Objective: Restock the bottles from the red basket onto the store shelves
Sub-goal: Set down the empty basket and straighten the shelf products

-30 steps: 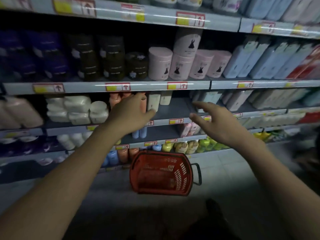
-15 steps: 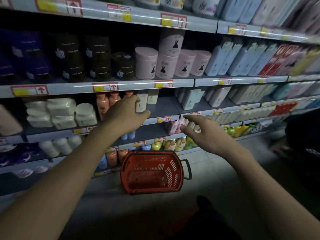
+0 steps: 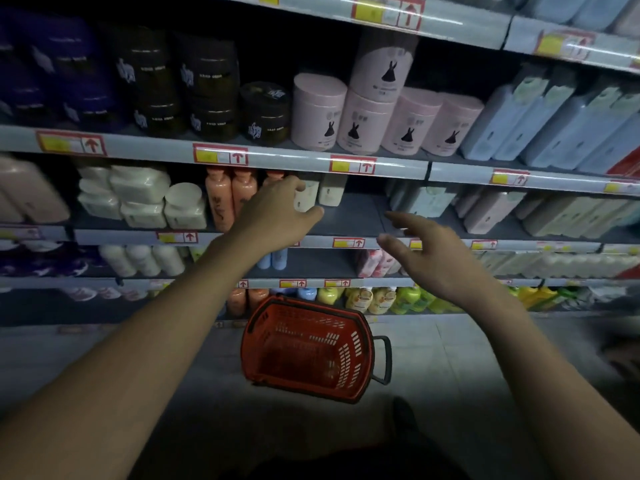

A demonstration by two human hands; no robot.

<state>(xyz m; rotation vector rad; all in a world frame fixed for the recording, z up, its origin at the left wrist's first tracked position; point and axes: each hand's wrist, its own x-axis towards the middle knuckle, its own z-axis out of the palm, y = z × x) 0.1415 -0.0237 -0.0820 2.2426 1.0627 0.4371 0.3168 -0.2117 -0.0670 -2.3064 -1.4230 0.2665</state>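
Store shelves (image 3: 311, 161) span the view; the red basket (image 3: 304, 348) sits on the floor below them, no bottles visible inside; the left hand (image 3: 273, 216), grip curled round a white bottle (image 3: 306, 199) on the shelf above the basket; the right hand (image 3: 433, 258), grip spread, holds nothing, above the basket.

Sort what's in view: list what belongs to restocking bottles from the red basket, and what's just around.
Job:
- red basket, on the floor, looks empty
- white bottle, gripped by left hand
- orange bottles beside it
- right hand, open, holding nothing

Just around:
- pink tubs
- dark jars
- blue packs
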